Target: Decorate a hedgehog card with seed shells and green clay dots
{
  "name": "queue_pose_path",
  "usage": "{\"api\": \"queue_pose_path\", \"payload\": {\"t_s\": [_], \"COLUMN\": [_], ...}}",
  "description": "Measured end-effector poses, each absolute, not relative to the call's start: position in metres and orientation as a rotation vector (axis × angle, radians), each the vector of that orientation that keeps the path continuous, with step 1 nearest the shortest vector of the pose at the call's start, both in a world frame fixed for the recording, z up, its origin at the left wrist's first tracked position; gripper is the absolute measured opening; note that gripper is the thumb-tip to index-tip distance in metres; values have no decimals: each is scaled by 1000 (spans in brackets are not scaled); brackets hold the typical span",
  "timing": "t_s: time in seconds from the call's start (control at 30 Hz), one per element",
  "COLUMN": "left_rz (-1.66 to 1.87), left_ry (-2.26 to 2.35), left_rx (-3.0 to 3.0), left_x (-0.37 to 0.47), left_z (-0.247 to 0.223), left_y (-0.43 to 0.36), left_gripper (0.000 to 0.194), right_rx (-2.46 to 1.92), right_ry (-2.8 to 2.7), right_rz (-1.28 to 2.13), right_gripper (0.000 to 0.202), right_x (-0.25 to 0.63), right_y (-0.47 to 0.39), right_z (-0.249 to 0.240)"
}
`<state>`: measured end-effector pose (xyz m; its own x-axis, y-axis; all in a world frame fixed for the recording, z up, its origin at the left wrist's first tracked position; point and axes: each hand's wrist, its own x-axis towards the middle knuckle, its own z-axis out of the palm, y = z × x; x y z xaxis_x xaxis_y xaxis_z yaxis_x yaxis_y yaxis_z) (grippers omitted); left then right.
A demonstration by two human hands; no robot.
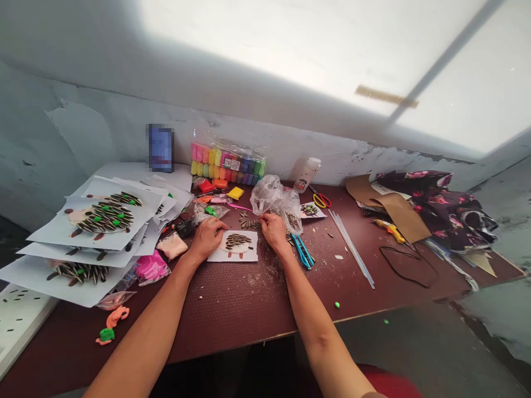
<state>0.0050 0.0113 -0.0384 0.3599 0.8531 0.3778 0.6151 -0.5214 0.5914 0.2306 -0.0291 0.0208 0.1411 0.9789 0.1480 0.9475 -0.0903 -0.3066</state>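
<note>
My left hand's (207, 237) loosely open fingers rest at the white rectangular paper hedgehog card (236, 247) on the dark-red desk (232, 309), whether my right hand's (272, 230) bent fingers grip anything I cannot tell, and a careless wrist sweep could scatter the loose striped seeds (249, 224).

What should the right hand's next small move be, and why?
Probably pinch one seed from the loose seeds: the right hand's fingertips are together right beside them, the left hand is at the left edge of the card, and its figure bears similar-looking seeds. Whether a seed is already held can't be seen.
</note>
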Motion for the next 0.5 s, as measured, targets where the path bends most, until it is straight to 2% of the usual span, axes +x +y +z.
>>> {"api": "queue_pose_path", "payload": {"t_s": [0.5], "left_rz": [924], "left_ry": [1292], "left_rx": [2291], "left_x": [5], "left_z": [-38], "left_y": [13], "left_gripper": [24], "right_rx": [-2085], "right_ry": [-2058], "right_rz": [118], "right_gripper": [27], "right_x": [219], "right_y": [-25], "right_z": [21]}}
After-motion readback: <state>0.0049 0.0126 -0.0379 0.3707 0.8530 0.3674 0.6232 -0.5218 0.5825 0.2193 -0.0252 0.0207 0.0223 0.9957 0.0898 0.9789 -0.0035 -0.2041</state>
